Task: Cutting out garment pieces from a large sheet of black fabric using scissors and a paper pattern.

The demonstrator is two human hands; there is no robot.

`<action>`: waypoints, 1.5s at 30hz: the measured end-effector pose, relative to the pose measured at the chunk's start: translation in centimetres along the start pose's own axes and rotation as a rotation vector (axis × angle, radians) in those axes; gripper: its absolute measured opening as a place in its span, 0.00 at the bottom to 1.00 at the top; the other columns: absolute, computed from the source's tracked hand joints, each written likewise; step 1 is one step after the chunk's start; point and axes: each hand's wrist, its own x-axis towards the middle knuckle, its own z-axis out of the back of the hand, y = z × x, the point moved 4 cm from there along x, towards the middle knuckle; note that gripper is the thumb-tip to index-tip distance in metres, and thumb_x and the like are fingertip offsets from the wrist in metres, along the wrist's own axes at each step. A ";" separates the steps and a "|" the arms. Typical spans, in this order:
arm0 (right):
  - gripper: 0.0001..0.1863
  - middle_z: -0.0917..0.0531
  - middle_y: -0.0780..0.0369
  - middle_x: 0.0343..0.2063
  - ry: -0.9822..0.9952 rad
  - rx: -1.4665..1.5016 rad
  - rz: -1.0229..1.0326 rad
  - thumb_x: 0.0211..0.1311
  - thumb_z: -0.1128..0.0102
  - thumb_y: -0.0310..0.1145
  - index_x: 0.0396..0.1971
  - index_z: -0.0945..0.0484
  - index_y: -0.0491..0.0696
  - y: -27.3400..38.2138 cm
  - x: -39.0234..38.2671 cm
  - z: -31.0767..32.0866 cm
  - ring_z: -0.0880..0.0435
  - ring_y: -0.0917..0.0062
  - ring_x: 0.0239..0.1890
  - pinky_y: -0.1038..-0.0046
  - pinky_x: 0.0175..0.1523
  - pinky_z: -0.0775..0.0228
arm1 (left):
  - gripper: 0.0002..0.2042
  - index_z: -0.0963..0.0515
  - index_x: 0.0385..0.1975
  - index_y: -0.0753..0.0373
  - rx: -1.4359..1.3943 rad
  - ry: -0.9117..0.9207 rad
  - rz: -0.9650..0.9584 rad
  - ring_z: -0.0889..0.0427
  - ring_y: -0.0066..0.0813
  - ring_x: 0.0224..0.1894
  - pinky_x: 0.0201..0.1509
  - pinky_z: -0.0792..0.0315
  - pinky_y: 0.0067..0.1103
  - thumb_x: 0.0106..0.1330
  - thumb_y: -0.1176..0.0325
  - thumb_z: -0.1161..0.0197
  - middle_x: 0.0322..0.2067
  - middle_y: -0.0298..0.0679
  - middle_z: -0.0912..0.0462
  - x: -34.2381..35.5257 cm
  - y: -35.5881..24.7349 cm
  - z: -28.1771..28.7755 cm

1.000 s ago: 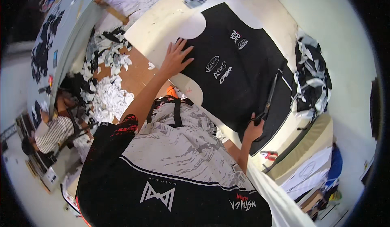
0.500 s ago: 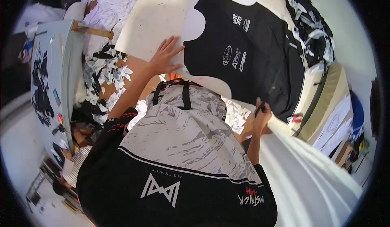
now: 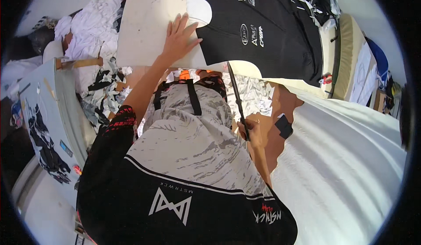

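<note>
A black fabric panel (image 3: 285, 34) with small printed logos lies flat on the pale table (image 3: 144, 34), its curved cut-outs facing left and toward me. White material shows along its left neck-shaped cut-out. My left hand (image 3: 180, 39) rests flat with fingers spread, its thumb and fingertips beside the panel's left edge. Long dark scissors (image 3: 237, 96) are in my right hand (image 3: 255, 133), between my body and the table. Their blades look closed, and the tip points up at the panel's near edge; whether it touches the cloth I cannot tell.
White cloth (image 3: 90, 23) is heaped at the far left, with fabric scraps (image 3: 105, 87) below it. Black and white offcuts (image 3: 313, 1) lie at the back right. A large white sheet (image 3: 324, 153) hangs down at right. A grey cabinet-like panel (image 3: 52, 126) stands at left.
My right hand with the scissors has moved left, away from the panel's near right corner. The blades now show plainly. The view has shifted, and my left hand remains flat.
</note>
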 end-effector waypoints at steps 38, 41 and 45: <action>0.26 0.23 0.69 0.14 0.145 -0.006 -0.157 0.67 0.26 0.53 0.21 0.20 0.47 2.8 6.4 -4.3 0.26 0.87 0.17 0.80 0.24 0.40 | 0.51 0.28 0.72 0.60 -0.085 0.143 -0.102 0.44 0.45 0.82 0.82 0.52 0.56 0.53 0.31 0.25 0.78 0.34 0.34 -2.2 -3.4 -0.2; 0.27 0.23 0.69 0.15 0.169 -0.020 -0.123 0.69 0.28 0.54 0.20 0.22 0.47 2.8 6.2 -4.3 0.24 0.86 0.17 0.80 0.25 0.39 | 0.51 0.28 0.72 0.61 -0.088 0.140 -0.107 0.44 0.45 0.82 0.82 0.52 0.56 0.53 0.31 0.25 0.78 0.34 0.34 -2.0 -3.4 0.0; 0.26 0.22 0.69 0.17 0.194 0.027 -0.105 0.69 0.28 0.53 0.22 0.22 0.47 3.9 7.0 -4.5 0.25 0.85 0.19 0.79 0.27 0.38 | 0.52 0.27 0.71 0.63 -0.085 0.145 -0.085 0.42 0.46 0.82 0.82 0.52 0.55 0.52 0.30 0.26 0.77 0.34 0.33 -2.1 -3.5 0.3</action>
